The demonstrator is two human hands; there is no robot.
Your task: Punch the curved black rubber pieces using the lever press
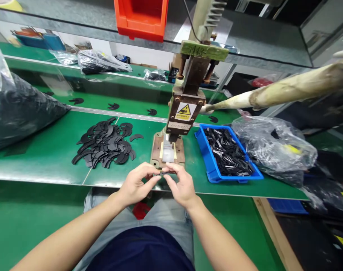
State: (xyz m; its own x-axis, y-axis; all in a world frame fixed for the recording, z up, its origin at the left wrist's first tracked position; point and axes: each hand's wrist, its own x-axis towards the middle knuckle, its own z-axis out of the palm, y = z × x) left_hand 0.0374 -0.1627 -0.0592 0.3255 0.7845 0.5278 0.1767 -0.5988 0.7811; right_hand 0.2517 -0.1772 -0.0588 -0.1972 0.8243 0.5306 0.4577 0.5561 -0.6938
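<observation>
Grip closed, L hand (137, 184), R hand (182, 185), on prob. 1 dark pc. (161, 174) nr. press (185, 111)

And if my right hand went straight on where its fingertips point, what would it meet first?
Most likely your left hand, since the fingertips of your right hand point toward it along the thin dark piece they both hold. One view makes the exact depth hard to judge.
</observation>
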